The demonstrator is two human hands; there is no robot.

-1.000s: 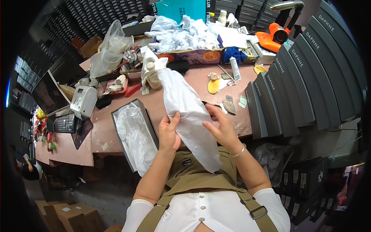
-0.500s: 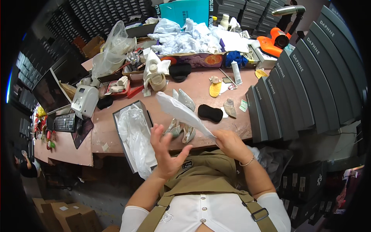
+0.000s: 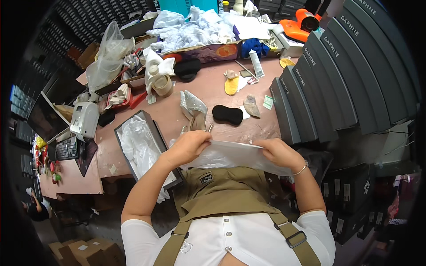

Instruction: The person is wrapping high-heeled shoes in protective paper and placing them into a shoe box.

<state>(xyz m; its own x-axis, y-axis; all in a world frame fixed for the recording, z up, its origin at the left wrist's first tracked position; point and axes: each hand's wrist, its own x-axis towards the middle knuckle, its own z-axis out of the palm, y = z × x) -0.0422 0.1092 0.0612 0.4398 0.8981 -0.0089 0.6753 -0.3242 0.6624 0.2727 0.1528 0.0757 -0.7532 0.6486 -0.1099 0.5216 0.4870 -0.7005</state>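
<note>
A thin white translucent sheet [image 3: 237, 156] is stretched across the table's front edge before my waist. My left hand [image 3: 188, 146] pinches its left upper corner, and my right hand [image 3: 282, 154] grips the right end; both are closed. Just beyond my left hand stands a silver, sparkling pointed shoe [image 3: 194, 104]; whatever lies lower there is partly hidden by that hand and the sheet. Left of it, an open dark grey shoe box [image 3: 153, 126] holds crumpled white tissue paper [image 3: 140, 142]. A black oblong pad [image 3: 227, 115] lies right of the shoe.
Stacked grey shoe boxes [image 3: 328, 88] rise on the right. At the back, a purple carton [image 3: 208, 54] holds crumpled white paper [image 3: 195, 31], near an orange blower [image 3: 306, 24]. A tape roll [image 3: 163, 86], label printer [image 3: 85, 119] and keyboard [image 3: 66, 148] are leftward.
My left hand, open and apart before, has taken hold of the sheet. The sheet has come down from over the shoes and is now spread sideways between both hands. The view has shifted.
</note>
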